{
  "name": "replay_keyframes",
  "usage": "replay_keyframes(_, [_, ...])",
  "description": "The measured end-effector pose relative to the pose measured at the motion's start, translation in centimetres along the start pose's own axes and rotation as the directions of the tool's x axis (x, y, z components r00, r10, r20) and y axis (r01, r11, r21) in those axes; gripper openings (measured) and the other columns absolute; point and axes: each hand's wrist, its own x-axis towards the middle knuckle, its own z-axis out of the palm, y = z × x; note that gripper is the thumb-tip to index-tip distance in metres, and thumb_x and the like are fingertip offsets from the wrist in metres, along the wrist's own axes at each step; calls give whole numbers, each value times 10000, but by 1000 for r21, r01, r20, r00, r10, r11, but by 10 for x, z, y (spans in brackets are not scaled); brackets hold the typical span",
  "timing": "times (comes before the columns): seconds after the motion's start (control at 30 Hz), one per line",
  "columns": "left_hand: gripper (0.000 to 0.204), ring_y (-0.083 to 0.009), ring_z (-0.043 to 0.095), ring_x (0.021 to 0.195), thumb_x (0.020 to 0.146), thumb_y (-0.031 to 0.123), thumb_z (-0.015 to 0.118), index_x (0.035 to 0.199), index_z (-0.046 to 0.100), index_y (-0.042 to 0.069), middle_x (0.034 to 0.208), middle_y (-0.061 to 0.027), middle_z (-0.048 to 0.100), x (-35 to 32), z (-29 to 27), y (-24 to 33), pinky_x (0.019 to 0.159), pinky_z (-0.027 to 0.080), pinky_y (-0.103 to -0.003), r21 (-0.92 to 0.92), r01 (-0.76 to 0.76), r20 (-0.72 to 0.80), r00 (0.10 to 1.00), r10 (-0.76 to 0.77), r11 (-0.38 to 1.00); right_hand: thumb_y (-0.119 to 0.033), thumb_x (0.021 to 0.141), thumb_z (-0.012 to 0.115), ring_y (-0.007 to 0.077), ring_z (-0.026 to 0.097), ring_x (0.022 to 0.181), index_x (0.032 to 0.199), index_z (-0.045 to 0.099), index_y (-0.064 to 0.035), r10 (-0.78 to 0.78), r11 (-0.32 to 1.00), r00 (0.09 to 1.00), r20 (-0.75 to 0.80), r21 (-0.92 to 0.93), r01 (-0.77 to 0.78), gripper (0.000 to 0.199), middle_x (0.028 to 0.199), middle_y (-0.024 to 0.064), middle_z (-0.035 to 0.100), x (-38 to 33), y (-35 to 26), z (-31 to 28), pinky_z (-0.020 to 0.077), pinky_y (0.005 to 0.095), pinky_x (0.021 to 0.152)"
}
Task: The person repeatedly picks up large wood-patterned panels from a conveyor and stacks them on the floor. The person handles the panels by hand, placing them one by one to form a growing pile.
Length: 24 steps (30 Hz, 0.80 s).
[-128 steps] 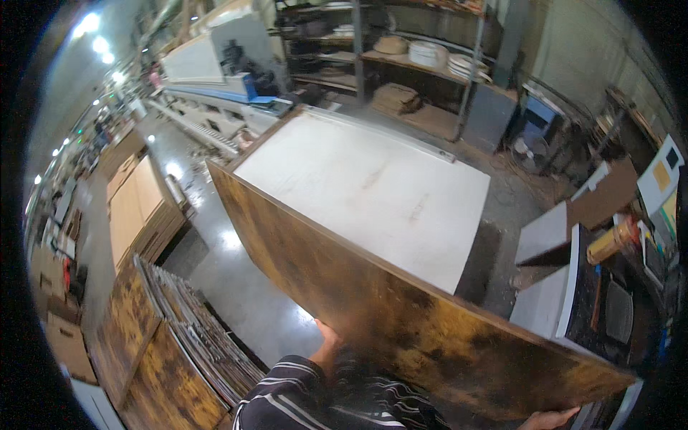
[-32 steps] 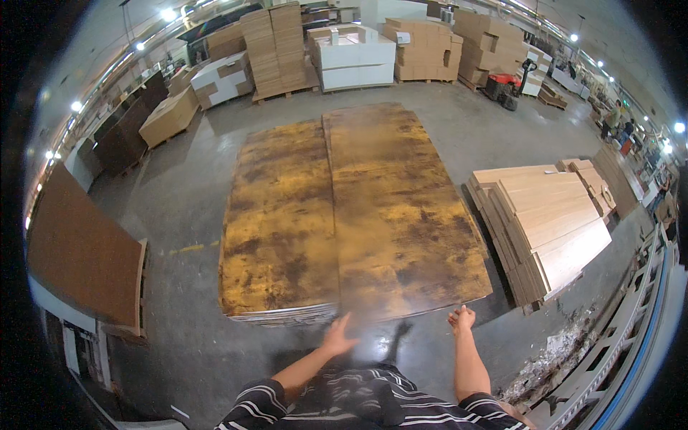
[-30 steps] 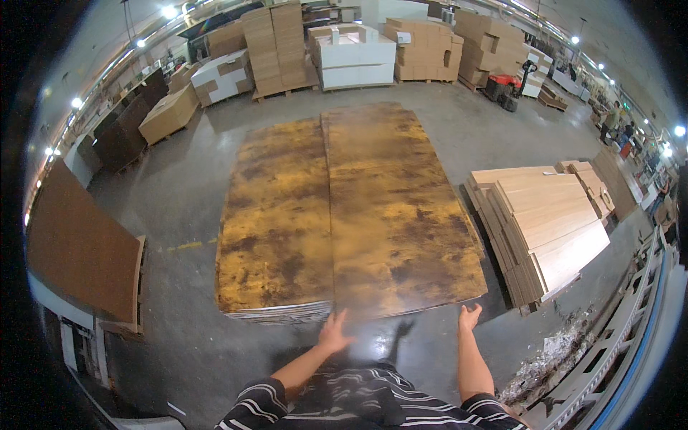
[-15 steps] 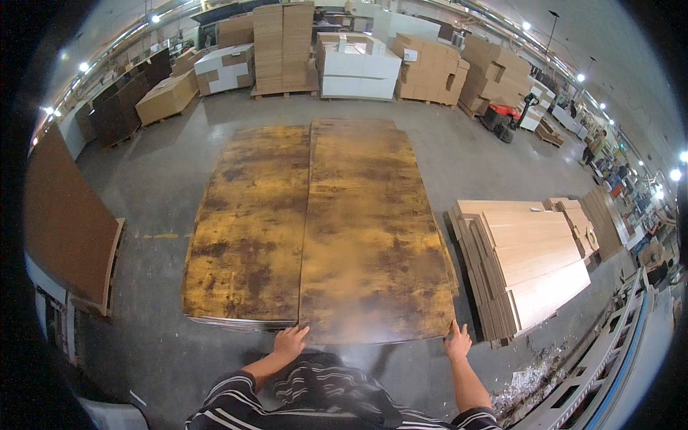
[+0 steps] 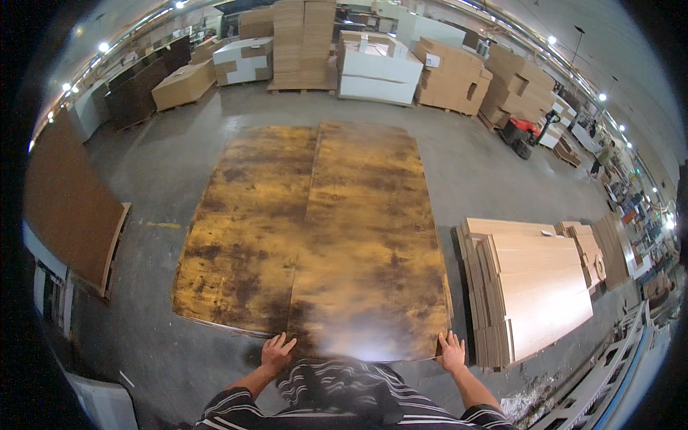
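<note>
A large yellow-brown panel with dark wood-grain patches (image 5: 373, 236) lies flat in front of me, its near edge close to my body. My left hand (image 5: 278, 351) grips its near left corner, fingers over the edge. At the near right corner, my right hand (image 5: 451, 352) holds the same panel with fingertips on top; the undersides of both grips are hidden. Beside it on the left, a stack of matching panels (image 5: 244, 236) lies partly under or against its left edge; which one I cannot tell.
Pale wood boards (image 5: 545, 287) are stacked to the right, next to a metal frame (image 5: 609, 380). A brown board stack (image 5: 72, 201) stands at left. Cartons (image 5: 301, 50), a white box stack (image 5: 378, 75) and a red pallet truck (image 5: 523, 132) stand farther back.
The held panel's near edge has come closer to my body, with both hands still at its corners. My view has shifted slightly, so the surroundings sit differently.
</note>
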Motion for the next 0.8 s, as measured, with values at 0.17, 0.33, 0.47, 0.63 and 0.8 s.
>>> replay_keyframes(0.17, [616, -332, 516, 1093, 609, 200, 757, 1196, 571, 203, 1224, -173, 536, 19, 8, 16, 902, 425, -430, 0, 44, -46, 998, -44, 999, -244, 692, 746, 332, 285, 1325, 1417, 251, -207, 4, 996, 999, 34, 90, -7, 878, 1451, 205, 240, 28, 15, -11, 248, 503, 1061])
replay_keyframes(0.33, [599, -331, 505, 1110, 661, 165, 743, 1229, 556, 202, 1242, -189, 523, 34, 7, 28, 891, 419, -448, 29, 78, -71, 995, -75, 997, -169, 583, 806, 353, 490, 1153, 1382, 351, -175, -4, 979, 997, -78, 203, 20, 920, 1299, 233, 445, 50, 26, -11, 411, 453, 959])
replay_keyframes(0.47, [620, -310, 514, 1081, 620, 209, 761, 1208, 565, 216, 1185, -167, 560, 43, 2, 34, 886, 404, -420, 103, 114, -56, 993, -108, 988, -191, 621, 798, 348, 566, 1011, 1394, 313, -168, -2, 935, 1000, 22, 354, -6, 913, 1188, 192, 518, 63, 30, -19, 485, 421, 839])
replay_keyframes(0.63, [599, -291, 532, 997, 652, 170, 722, 1227, 558, 199, 1125, -135, 590, 52, 4, 38, 835, 406, -429, -13, 181, -13, 983, -181, 983, -194, 598, 813, 355, 597, 906, 1378, 353, -151, -27, 940, 998, -53, 338, 43, 906, 1021, 176, 577, 77, 33, -22, 511, 412, 769])
replay_keyframes(0.8, [541, -290, 540, 898, 698, 140, 655, 1230, 555, 154, 985, -122, 623, 64, 5, 29, 782, 399, -423, 68, 138, -30, 990, -136, 988, -150, 628, 773, 379, 609, 847, 1379, 345, -158, -42, 920, 995, -95, 384, 75, 865, 930, 208, 627, 92, 35, -9, 509, 427, 749])
